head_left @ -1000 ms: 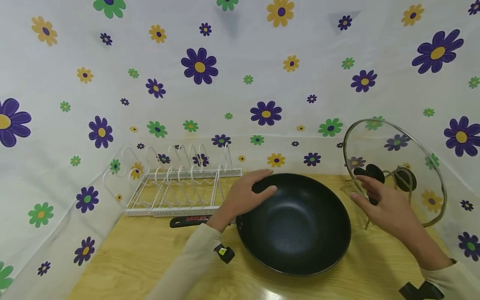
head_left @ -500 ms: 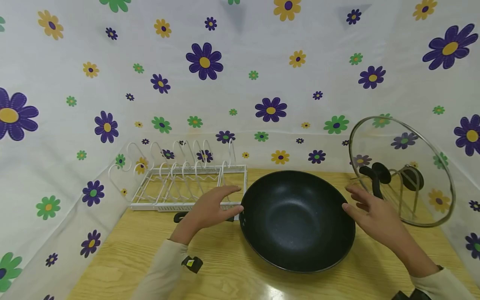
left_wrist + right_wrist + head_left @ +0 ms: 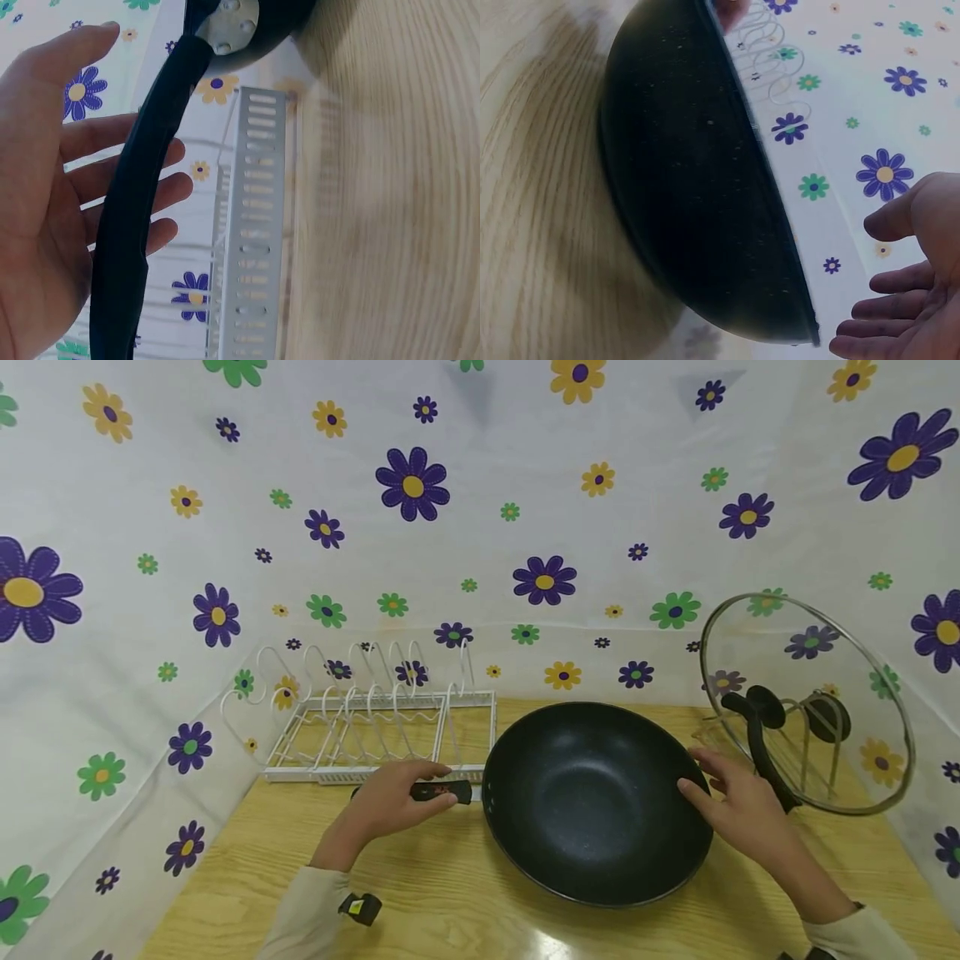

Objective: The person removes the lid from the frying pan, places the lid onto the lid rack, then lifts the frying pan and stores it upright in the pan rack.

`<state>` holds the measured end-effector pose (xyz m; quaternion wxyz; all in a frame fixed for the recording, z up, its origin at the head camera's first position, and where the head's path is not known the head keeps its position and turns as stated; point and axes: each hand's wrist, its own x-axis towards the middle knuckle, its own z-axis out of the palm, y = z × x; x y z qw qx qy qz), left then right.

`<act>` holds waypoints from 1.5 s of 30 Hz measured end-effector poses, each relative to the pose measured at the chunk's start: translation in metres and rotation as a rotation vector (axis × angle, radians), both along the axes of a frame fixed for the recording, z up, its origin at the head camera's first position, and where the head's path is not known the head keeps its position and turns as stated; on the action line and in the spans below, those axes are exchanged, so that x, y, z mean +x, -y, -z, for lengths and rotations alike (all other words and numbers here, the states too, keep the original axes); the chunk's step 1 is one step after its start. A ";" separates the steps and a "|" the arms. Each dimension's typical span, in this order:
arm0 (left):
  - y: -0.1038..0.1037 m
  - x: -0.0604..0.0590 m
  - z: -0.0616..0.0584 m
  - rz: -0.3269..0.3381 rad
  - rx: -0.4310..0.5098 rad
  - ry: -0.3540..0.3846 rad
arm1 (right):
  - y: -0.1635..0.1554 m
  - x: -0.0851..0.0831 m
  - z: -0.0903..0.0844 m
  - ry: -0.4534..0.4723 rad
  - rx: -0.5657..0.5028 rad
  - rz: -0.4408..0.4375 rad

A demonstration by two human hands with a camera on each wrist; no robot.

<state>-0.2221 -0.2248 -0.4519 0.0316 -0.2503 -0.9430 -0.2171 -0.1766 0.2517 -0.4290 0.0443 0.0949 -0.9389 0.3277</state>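
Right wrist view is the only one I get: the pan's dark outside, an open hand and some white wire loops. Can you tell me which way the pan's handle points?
Observer: In the head view, the handle sticks out from the pan toward the person's left.
Operator: And the left hand, is it closed around that handle?
Observer: No. In the left wrist view, the left hand has its fingers behind the handle, with the thumb standing clear of it.
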 end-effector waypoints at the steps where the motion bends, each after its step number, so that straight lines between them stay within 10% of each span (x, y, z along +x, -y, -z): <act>1: 0.002 0.000 0.001 -0.006 -0.003 0.003 | 0.000 0.000 0.002 0.002 0.005 0.004; 24: 0.023 -0.002 0.009 -0.058 -0.040 0.013 | 0.001 -0.022 0.024 0.166 -0.039 0.163; 45: 0.025 0.005 0.007 -0.046 -0.027 0.012 | 0.002 -0.029 0.038 0.004 -0.098 0.216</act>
